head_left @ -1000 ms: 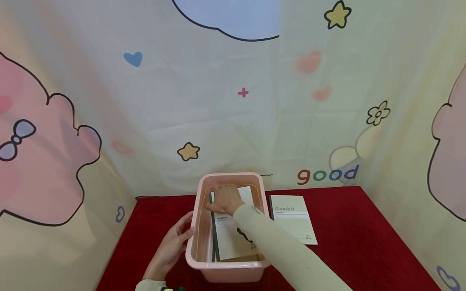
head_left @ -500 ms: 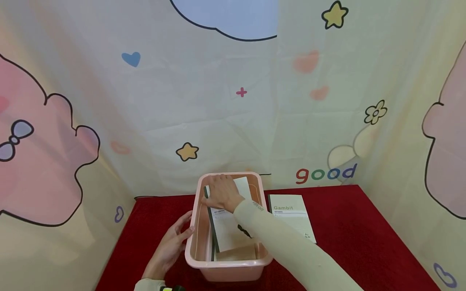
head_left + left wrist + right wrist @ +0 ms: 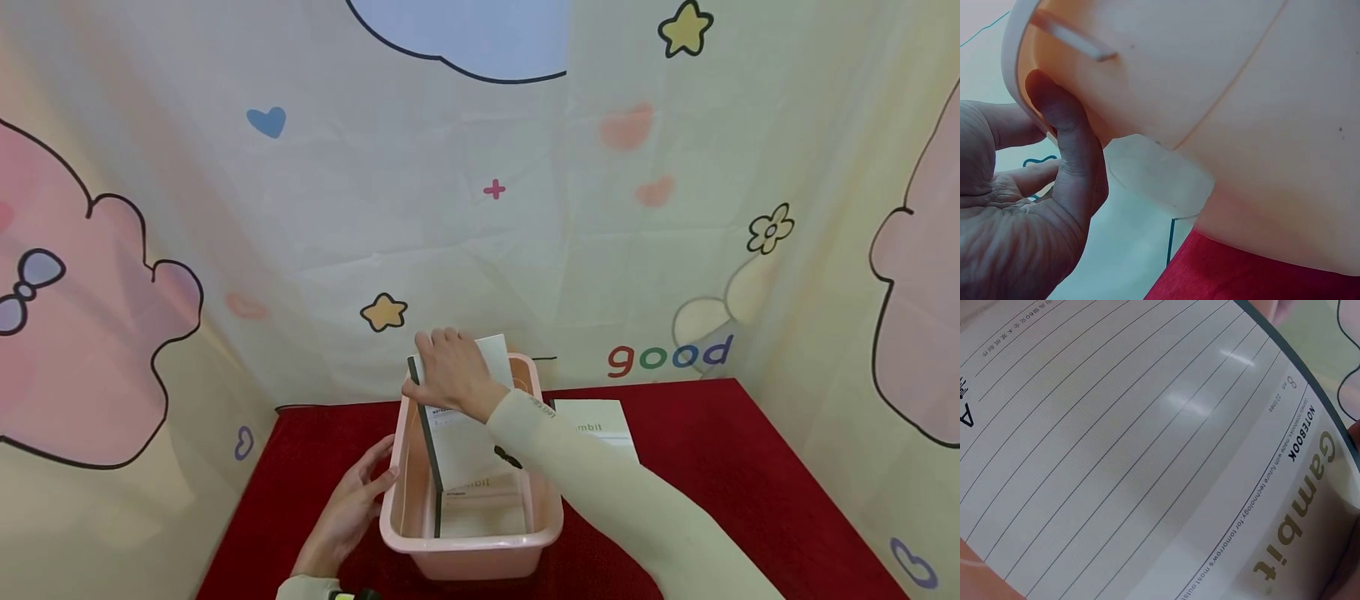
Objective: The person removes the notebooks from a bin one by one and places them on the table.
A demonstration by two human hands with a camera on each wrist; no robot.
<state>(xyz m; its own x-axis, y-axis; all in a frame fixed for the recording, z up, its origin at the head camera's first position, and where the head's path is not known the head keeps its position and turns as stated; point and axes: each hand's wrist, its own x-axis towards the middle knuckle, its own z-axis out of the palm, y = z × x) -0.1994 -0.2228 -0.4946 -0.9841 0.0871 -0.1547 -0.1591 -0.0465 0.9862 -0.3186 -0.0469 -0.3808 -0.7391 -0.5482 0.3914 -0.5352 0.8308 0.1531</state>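
My right hand grips a Gambit notebook by its top end, with the thumb at the dark spine. The notebook is tilted, its upper end above the far rim of the pink tub and its lower end inside. In the right wrist view its lined cover fills most of the picture. Below it in the tub lies another notebook, partly covered. My left hand rests against the tub's left rim, thumb and fingers spread and relaxed; in the left wrist view the thumb lies against the tub's outer side.
On the red cloth right of the tub lies a third notebook, partly hidden by the right sleeve. A pale patterned curtain stands behind the table and at both sides.
My right hand has lifted the upper notebook up and away from me, past the far rim. More of the notebook underneath now shows. My left hand has stayed at the rim.
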